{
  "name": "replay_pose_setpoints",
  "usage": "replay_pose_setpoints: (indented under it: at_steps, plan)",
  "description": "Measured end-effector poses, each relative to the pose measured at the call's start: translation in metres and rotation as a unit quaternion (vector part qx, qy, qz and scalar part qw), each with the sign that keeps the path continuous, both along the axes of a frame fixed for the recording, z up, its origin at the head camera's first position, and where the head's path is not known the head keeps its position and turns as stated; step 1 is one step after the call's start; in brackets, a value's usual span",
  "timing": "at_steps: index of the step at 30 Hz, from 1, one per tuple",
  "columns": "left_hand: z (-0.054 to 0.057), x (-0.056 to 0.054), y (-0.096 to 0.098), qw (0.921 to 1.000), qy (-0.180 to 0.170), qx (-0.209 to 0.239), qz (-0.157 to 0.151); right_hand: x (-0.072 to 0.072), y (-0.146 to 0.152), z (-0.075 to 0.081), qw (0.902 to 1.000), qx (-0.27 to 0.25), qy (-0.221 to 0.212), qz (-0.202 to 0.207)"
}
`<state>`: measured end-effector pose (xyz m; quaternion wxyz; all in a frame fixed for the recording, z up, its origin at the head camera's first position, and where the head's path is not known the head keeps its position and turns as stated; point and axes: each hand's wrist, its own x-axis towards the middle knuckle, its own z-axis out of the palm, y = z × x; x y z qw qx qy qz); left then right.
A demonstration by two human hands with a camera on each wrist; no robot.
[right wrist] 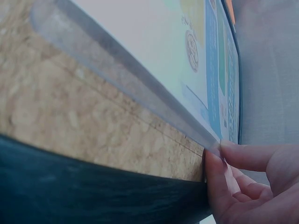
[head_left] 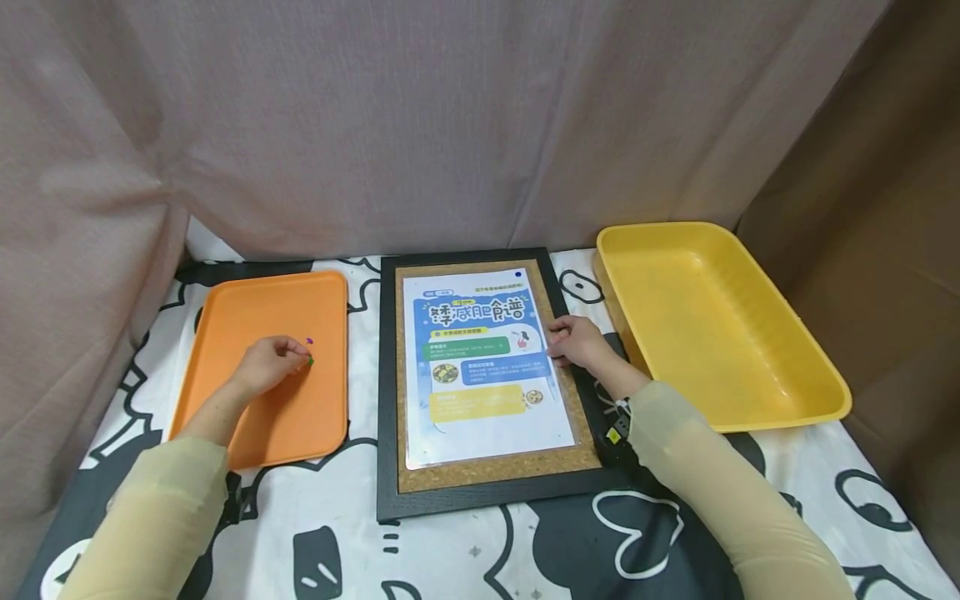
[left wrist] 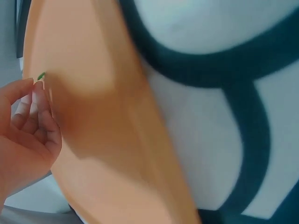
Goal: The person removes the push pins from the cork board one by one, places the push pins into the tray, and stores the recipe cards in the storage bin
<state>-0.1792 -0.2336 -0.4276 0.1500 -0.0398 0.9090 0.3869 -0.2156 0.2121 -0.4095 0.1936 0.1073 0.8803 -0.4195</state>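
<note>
Over the orange tray (head_left: 322,417), my left hand (head_left: 268,365) pinches a small green pushpin (left wrist: 41,76) between thumb and fingertips. A purple pin (head_left: 310,341) shows on the tray just past the fingers. Flat on a cork board (head_left: 480,477) with a black frame lies a laminated poster (head_left: 491,443) with blue, green and yellow print. A dark blue pin (head_left: 517,274) marks its upper right corner. My right hand (head_left: 579,342) pinches the poster's right edge, thumb (right wrist: 247,156) on top and forefinger at the side.
A deep yellow bin (head_left: 720,325) stands right of the board, behind my right forearm. Beneath everything is a black-and-white patterned cloth (head_left: 442,558). A draped grey-brown curtain (head_left: 450,125) closes off the back and sides. A small dark device (head_left: 621,425) hangs at my right wrist.
</note>
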Motion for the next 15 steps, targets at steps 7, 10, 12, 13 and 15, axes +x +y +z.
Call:
replay_pose_setpoints:
  at_steps: [7,10,12,13,15]
  plan:
    - [0.023,-0.013,0.003,0.9994,0.013,0.031,-0.005,-0.001,0.002,0.001,1.0,0.006,-0.003,-0.005]
    - [0.034,-0.022,0.01,0.9994,0.021,0.026,-0.004,-0.001,0.002,0.001,1.0,0.005,-0.001,-0.004]
    - [0.041,-0.03,0.018,0.9992,0.027,0.027,-0.005,0.0,0.001,0.0,1.0,0.002,0.0,-0.001]
    - [0.045,-0.033,0.022,0.999,0.034,0.028,-0.008,0.0,0.001,0.0,1.0,-0.001,0.002,0.001]
    - [0.052,-0.039,0.032,0.9984,0.039,0.037,-0.017,0.0,0.0,-0.002,1.0,-0.004,0.002,0.001]
